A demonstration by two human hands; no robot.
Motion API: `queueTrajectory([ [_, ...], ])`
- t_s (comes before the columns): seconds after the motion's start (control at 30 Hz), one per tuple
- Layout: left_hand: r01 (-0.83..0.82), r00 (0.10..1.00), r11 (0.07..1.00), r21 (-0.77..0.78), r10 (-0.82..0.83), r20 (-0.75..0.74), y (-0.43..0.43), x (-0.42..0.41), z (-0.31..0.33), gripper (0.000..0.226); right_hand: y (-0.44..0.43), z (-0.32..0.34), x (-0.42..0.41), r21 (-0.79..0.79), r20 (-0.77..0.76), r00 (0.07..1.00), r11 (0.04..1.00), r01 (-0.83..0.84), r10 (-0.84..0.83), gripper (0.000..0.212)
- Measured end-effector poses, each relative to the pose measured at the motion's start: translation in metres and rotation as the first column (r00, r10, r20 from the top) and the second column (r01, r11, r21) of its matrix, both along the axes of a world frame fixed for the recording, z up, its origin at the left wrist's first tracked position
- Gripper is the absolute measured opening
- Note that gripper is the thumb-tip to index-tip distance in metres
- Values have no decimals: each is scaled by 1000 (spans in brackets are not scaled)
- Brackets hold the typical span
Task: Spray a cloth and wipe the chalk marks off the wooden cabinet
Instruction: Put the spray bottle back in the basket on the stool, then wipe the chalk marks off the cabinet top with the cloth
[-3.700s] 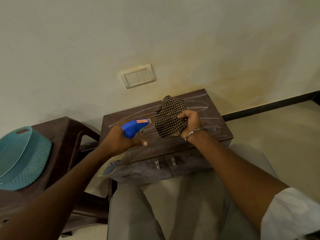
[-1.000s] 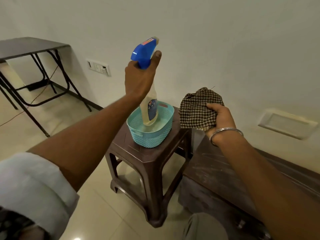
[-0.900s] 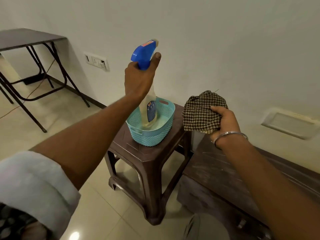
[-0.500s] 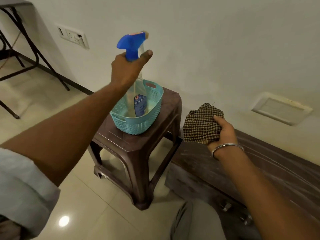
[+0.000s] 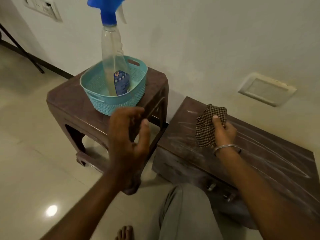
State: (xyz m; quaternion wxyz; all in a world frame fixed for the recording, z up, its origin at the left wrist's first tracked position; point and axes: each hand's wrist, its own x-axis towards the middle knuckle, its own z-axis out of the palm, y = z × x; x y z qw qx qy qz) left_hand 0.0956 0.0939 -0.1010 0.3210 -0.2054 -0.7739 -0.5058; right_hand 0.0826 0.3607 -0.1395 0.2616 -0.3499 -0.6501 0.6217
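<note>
The clear spray bottle (image 5: 112, 49) with a blue trigger head stands upright in the teal basket (image 5: 110, 99) on the brown stool (image 5: 69, 99). My left hand (image 5: 128, 141) hangs in front of the stool, empty, fingers apart. My right hand (image 5: 223, 130) grips the bunched brown checked cloth (image 5: 207, 125) and holds it on the near-left part of the dark wooden cabinet's top (image 5: 259, 158). White chalk streaks (image 5: 270, 153) cover that top.
The stool stands directly left of the cabinet, almost touching it. A wall with switch plates (image 5: 266, 89) runs behind both. A black folding table leg (image 5: 20, 49) is at far left. My knee (image 5: 187, 210) and bare foot (image 5: 124, 232) are on the tiled floor below.
My left hand set the spray bottle in the basket, let go and drew back toward me. My right hand lowered the cloth onto the cabinet top.
</note>
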Motion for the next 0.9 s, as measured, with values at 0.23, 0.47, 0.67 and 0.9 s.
queueTrajectory([
  [0.23, 194, 830, 979, 57, -195, 522, 56, -21, -117, 24, -17, -62, -6, 694, 548, 681, 189, -694, 485, 22],
  [0.47, 107, 577, 976, 190, -217, 788, 89, -69, -151, 36, -25, -92, 3, 646, 680, 619, 76, -759, 393, 56],
  [0.67, 159, 476, 919, 361, -392, 787, 102, -86, -161, 41, -18, -92, -18, 660, 630, 647, 144, -738, 429, 46],
  [0.9, 317, 427, 883, 346, -458, 780, 102, -102, -172, 44, -15, -100, -17, 722, 611, 669, 49, -690, 424, 42],
])
